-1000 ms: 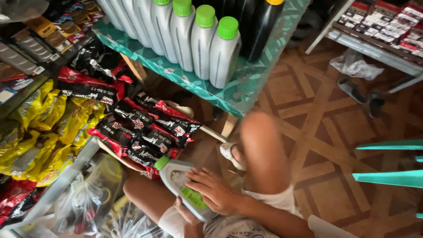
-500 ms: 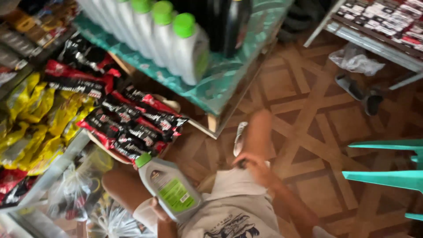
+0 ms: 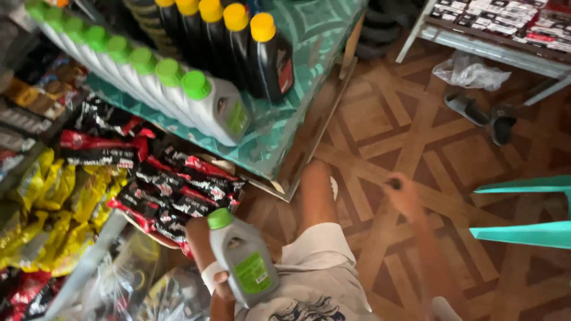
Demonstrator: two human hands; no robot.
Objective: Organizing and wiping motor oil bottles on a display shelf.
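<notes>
While left hand (image 3: pixel 221 285) grips grey bottle (image 3: pixel 245 259), right hand (image 3: pixel 403 193) free

Below the teal table (image 3: pixel 279 148) hung red-and-black packets (image 3: pixel 172 190) beside yellow packets (image 3: pixel 53 196), while on it grey bottles (image 3: pixel 178 98) with green labels stood before black bottles (image 3: pixel 250 47) with red labels and yellow caps.

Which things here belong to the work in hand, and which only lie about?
In hand:
- grey bottle with green cap, held in the left hand
- row of like bottles on the shelf
- right hand, blurred over the floor

Lying about:
- black bottles
- snack packets
- sandals
- teal chair
</notes>
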